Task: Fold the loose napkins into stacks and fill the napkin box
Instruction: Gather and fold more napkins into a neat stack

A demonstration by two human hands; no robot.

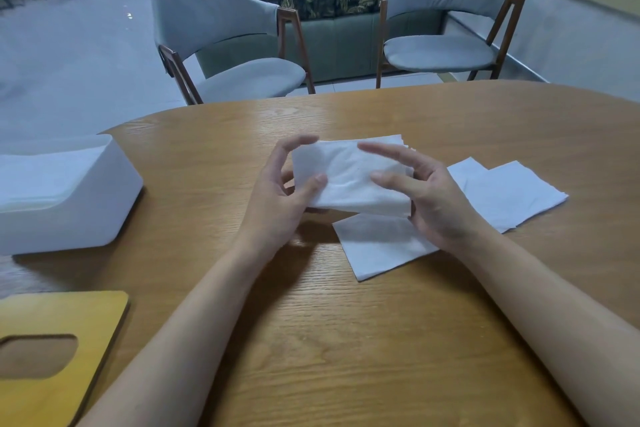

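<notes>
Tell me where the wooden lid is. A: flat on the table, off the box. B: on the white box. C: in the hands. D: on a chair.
A: the wooden lid lies flat on the table, apart from the open white box; the left hand and right hand hold folded napkins.

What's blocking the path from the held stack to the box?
Nothing visible. The left hand and right hand hold the stack; only bare table lies between it and the open box. The lid lies aside, nearer the camera.
</notes>
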